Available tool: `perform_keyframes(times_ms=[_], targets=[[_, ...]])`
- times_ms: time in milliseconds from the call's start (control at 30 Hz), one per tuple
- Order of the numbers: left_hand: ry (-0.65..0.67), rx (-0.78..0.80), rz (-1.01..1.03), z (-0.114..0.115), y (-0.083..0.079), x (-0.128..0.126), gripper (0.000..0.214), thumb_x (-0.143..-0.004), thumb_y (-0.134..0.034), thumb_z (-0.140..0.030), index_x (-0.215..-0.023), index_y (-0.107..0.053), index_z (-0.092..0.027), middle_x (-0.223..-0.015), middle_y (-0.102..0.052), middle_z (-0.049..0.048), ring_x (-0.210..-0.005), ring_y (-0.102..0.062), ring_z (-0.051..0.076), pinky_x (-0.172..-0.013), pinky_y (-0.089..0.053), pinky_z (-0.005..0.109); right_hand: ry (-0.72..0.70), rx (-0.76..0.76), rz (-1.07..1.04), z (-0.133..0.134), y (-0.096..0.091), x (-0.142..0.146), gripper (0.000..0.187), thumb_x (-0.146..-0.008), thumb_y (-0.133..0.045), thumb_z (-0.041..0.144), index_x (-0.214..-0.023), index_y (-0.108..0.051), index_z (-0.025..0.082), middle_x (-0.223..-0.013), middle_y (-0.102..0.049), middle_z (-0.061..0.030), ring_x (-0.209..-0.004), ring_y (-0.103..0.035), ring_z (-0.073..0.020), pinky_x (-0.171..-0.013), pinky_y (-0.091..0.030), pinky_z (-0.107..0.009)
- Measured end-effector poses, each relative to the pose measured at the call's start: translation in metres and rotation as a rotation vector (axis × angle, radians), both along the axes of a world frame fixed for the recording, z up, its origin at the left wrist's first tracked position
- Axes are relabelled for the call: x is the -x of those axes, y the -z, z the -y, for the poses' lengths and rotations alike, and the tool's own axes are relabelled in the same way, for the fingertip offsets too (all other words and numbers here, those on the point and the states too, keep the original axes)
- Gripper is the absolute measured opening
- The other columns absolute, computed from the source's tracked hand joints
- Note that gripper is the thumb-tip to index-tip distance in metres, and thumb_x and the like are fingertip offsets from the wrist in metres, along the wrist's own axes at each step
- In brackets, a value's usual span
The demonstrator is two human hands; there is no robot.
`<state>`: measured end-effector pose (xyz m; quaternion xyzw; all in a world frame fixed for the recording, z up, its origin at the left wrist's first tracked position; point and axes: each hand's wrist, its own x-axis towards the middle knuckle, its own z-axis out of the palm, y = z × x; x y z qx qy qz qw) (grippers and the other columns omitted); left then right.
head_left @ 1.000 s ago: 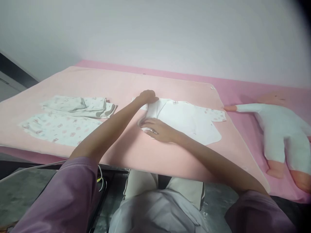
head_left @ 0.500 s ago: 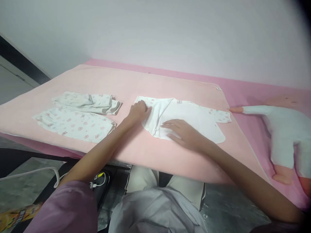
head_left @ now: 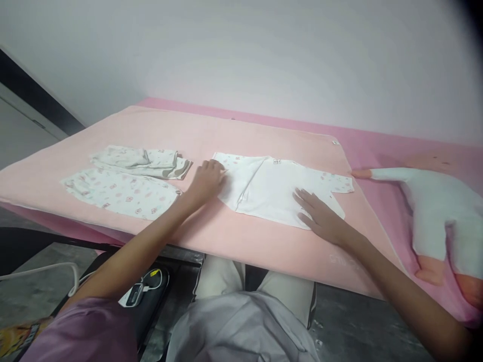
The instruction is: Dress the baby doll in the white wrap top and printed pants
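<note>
A white baby shirt (head_left: 277,188) lies spread on the pink cloth, with a small printed label at its neck and pink-patterned sleeves. Its left side is folded over, leaving a slanting edge. My left hand (head_left: 207,182) is at the shirt's left edge, its fingers curled together on the fabric; the fingertips are partly hidden. On the shirt's lower right part rests my right hand (head_left: 322,217), open, with the fingers spread flat.
Patterned baby pants (head_left: 123,193) and a folded patterned garment (head_left: 147,158) lie to the left. A doll in white clothing (head_left: 430,206) lies at the right on the pink cover. The pink cloth (head_left: 256,244) reaches the table's front edge. A wall rises behind.
My right hand has slid right across the shirt. My left hand has shifted slightly left and down, and the folded left part of the shirt looks smoother.
</note>
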<state>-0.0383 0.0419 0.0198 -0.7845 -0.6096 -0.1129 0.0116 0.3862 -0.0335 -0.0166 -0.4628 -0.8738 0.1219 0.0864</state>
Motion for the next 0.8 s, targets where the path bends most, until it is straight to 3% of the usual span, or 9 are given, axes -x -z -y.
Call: perform_keyframes(times_ms=[67, 133, 267, 333, 433, 500, 600, 700, 800], targets=[[0.227, 0.039, 0.033, 0.019, 0.011, -0.015, 0.061, -0.109, -0.032, -0.046, -0.16, -0.047, -0.017, -0.17, -0.047, 0.0164, -0.158, -0.04, 0.034, -0.129, -0.034, 0.051, -0.002, -0.002, -0.001, 0.003, 0.002, 0.002, 0.071, -0.115, -0.031, 0.058, -0.178, -0.006, 0.039, -0.185, -0.01, 0.0021, -0.171, -0.01, -0.0285, -0.14, -0.017, -0.06], [0.364, 0.131, 0.041, 0.036, 0.02, -0.023, 0.068, -0.112, -0.025, -0.05, -0.173, -0.03, -0.021, -0.182, -0.029, 0.0097, -0.168, -0.027, 0.029, -0.136, -0.025, 0.048, -0.016, -0.011, 0.003, 0.006, 0.001, 0.002, 0.071, -0.115, -0.031, 0.058, -0.178, -0.004, 0.04, -0.185, -0.008, 0.002, -0.171, -0.009, -0.0283, -0.14, -0.016, -0.061], [0.367, 0.211, 0.027, 0.04, 0.016, -0.026, 0.073, -0.112, -0.022, -0.059, -0.177, -0.022, -0.026, -0.185, -0.019, 0.0047, -0.171, -0.019, 0.028, -0.14, -0.014, 0.048, -0.022, -0.028, -0.01, -0.001, -0.007, -0.003, 0.071, -0.114, -0.032, 0.059, -0.178, -0.005, 0.042, -0.184, -0.01, 0.0036, -0.171, -0.011, -0.0292, -0.141, -0.013, -0.062], [0.368, 0.178, 0.061, 0.022, 0.006, -0.034, 0.075, -0.112, -0.02, -0.061, -0.177, -0.024, -0.025, -0.185, -0.02, 0.0052, -0.172, -0.019, 0.027, -0.14, -0.013, 0.047, 0.037, -0.072, -0.044, -0.018, -0.011, -0.005, 0.07, -0.114, -0.029, 0.06, -0.178, -0.008, 0.042, -0.185, -0.011, 0.0044, -0.171, -0.012, -0.0284, -0.141, -0.011, -0.059], [0.39, 0.119, 0.126, -0.025, -0.003, -0.063, 0.074, -0.113, -0.015, -0.059, -0.176, -0.022, -0.022, -0.185, -0.018, 0.005, -0.173, -0.015, 0.023, -0.141, -0.013, 0.043, 0.16, -0.138, -0.09, -0.061, -0.013, -0.001, 0.072, -0.113, -0.025, 0.064, -0.178, -0.013, 0.036, -0.185, -0.012, 0.0025, -0.172, -0.013, -0.0277, -0.142, -0.013, -0.056], [0.385, 0.127, 0.119, -0.059, 0.002, -0.086, 0.073, -0.113, -0.015, -0.056, -0.176, -0.021, -0.022, -0.186, -0.014, 0.0045, -0.173, -0.011, 0.021, -0.141, -0.012, 0.042, 0.195, -0.15, -0.081, -0.093, -0.009, 0.007, 0.076, -0.112, -0.023, 0.066, -0.178, -0.017, 0.029, -0.185, -0.014, -0.0022, -0.172, -0.014, -0.0278, -0.142, -0.014, -0.055], [0.353, 0.189, 0.054, -0.095, 0.023, -0.108, 0.076, -0.111, -0.02, -0.058, -0.176, -0.019, -0.018, -0.185, -0.014, 0.0088, -0.173, -0.01, 0.022, -0.14, -0.009, 0.044, 0.197, -0.119, -0.024, -0.125, 0.003, 0.021, 0.082, -0.112, -0.02, 0.067, -0.176, -0.023, 0.015, -0.184, -0.016, -0.0125, -0.171, -0.016, -0.0283, -0.141, -0.011, -0.052], [0.355, 0.169, 0.034, -0.107, 0.039, -0.11, 0.083, -0.11, -0.022, -0.063, -0.176, -0.016, -0.014, -0.185, -0.015, 0.0135, -0.173, -0.011, 0.025, -0.14, -0.007, 0.047, 0.187, -0.096, 0.012, -0.127, 0.008, 0.018, 0.079, -0.113, -0.018, 0.063, -0.177, -0.021, 0.015, -0.184, -0.015, -0.0124, -0.172, -0.015, -0.0269, -0.141, -0.009, -0.054], [0.369, 0.022, 0.072, -0.104, 0.036, -0.113, 0.084, -0.11, -0.025, -0.061, -0.176, -0.015, -0.01, -0.185, -0.014, 0.0164, -0.173, -0.01, 0.028, -0.14, -0.003, 0.047, 0.204, -0.202, 0.016, -0.106, -0.008, -0.02, 0.072, -0.115, -0.022, 0.058, -0.178, -0.019, 0.024, -0.184, -0.018, -0.007, -0.171, -0.018, -0.0268, -0.14, -0.008, -0.058]])
